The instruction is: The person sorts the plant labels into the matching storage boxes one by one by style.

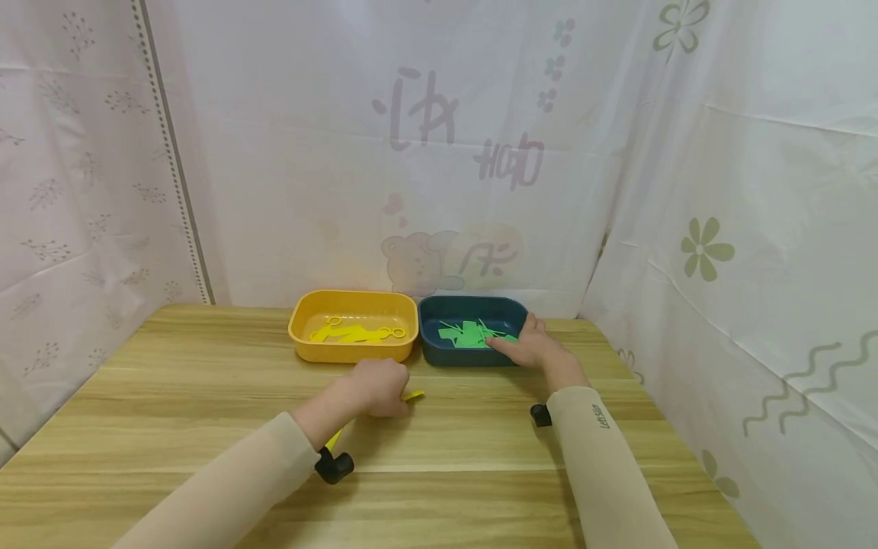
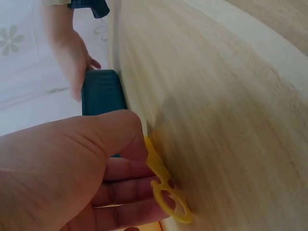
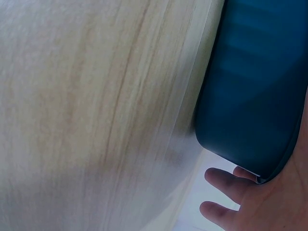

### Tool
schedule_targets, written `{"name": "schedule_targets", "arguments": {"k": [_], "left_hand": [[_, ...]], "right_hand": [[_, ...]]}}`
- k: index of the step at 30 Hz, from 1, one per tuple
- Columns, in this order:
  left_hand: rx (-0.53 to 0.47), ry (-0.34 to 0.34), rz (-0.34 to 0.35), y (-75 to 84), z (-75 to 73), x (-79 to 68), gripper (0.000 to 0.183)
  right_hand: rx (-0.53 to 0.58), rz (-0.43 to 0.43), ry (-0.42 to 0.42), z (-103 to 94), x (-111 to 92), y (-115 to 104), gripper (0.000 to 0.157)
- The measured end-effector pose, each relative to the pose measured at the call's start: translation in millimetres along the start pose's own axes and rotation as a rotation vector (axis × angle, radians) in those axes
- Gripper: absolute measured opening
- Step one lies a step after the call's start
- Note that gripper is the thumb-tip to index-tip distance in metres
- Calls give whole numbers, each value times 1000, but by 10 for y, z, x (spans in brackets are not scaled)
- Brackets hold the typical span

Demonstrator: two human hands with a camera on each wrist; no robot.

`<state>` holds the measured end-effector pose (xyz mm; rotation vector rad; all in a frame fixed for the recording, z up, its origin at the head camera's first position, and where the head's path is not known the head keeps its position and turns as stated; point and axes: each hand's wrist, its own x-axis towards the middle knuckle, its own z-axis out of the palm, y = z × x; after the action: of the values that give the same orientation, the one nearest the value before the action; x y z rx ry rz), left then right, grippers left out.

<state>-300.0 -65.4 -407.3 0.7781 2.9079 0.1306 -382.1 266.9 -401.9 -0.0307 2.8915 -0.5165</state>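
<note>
My left hand (image 1: 382,387) is above the table in front of the yellow bin. Its thumb and fingers pinch a flat yellow plastic piece (image 2: 158,163) with a ring at its lower end. Another yellow strip (image 1: 334,440) shows beneath the left wrist, partly hidden. My right hand (image 1: 531,347) rests over the right end of the dark blue bin (image 1: 439,355). Its thumb reaches over the bin, while extended fingers (image 3: 224,185) lie outside the end wall. Green flat pieces and thin sticks (image 1: 472,333) lie in that bin.
Left of the blue bin and close against it stands the yellow bin (image 1: 353,353), holding several yellow pieces with rings (image 1: 353,333). Both are near the back edge of the wooden table (image 1: 466,450). Patterned white curtains (image 1: 309,152) hang behind and at the sides.
</note>
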Motion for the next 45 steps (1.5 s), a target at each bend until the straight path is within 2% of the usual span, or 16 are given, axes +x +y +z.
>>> {"name": "schedule_targets", "arguments": {"k": [3,10,18,24,32,39,45], "left_hand": [[-12,9,9,3,-12,-10,32],[-36,15,14,28,-59,-37,15],[-75,42,36,32,-102,-35,17],[-131,67,62,23,-223,-30,22],[-180,150,72,-4,-456,-52,9],[-221,249,71,-63,-650,-82,8],[-286,340,40,-141,-820,-121,11]], "right_hand": [[-4,0,-2,-5,-5,-1,139],[-10,-2,2,10,32,24,141],[-3,-3,4,5,24,25,140],[3,1,-3,14,22,27,141],[3,7,0,19,49,38,141],[6,3,-1,13,34,26,140],[1,1,2,13,33,28,139]]}}
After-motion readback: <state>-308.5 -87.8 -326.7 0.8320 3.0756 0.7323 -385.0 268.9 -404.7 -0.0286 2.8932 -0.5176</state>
